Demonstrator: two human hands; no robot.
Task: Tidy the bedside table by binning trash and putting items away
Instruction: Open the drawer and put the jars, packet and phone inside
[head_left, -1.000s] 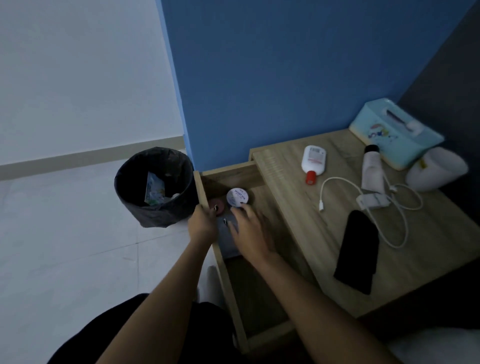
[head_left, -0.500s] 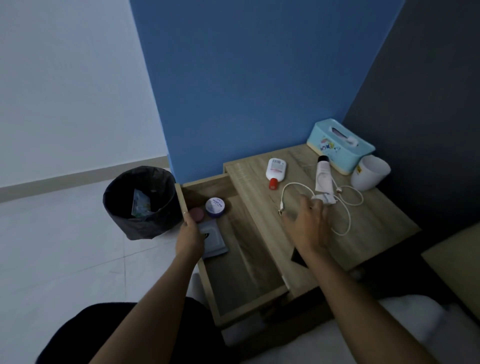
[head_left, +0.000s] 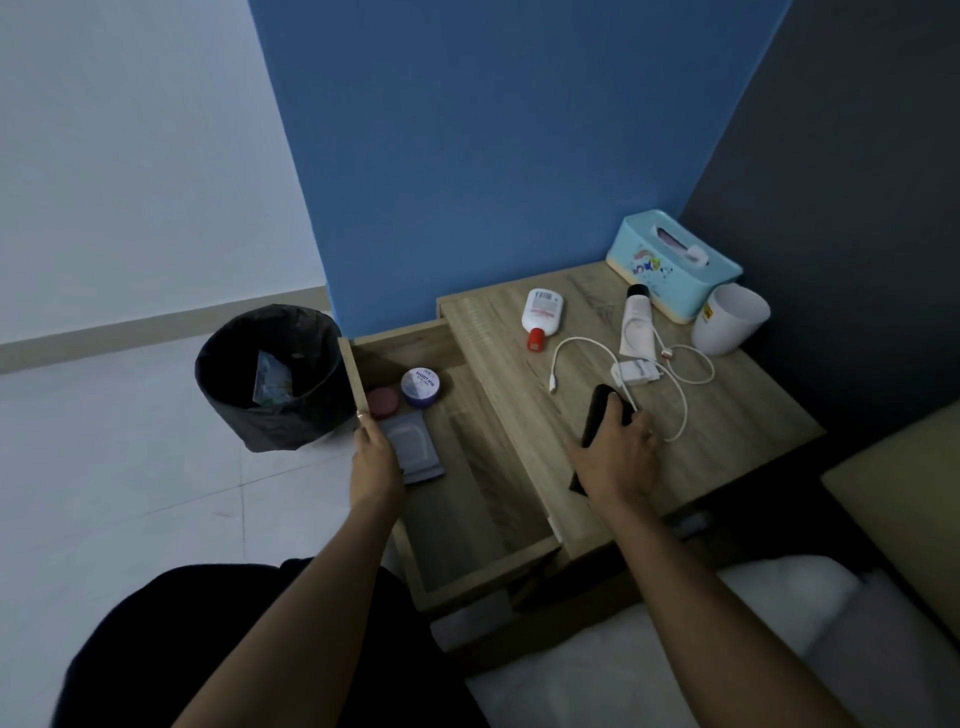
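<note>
Counter (head_left: 727, 415) w/ open drawer (head_left: 467, 499) on its left side; lined bin (head_left: 270, 376) on floor left of counter. On counter: tissue box (head_left: 672, 262) at back, white cup (head_left: 730, 319), lotion bottle (head_left: 542, 314), charger w/ cable (head_left: 636, 371). Right hand (head_left: 615, 457) grips black case (head_left: 597, 415) near counter front. Left hand (head_left: 375, 460) closed on drawer's left wall.

We see a dim, bluish scene with soft, even light and only weak shadows. There is no glare. Straight lines bend toward the edges from the wide lens. Near forearms look slightly soft and grainy.
</note>
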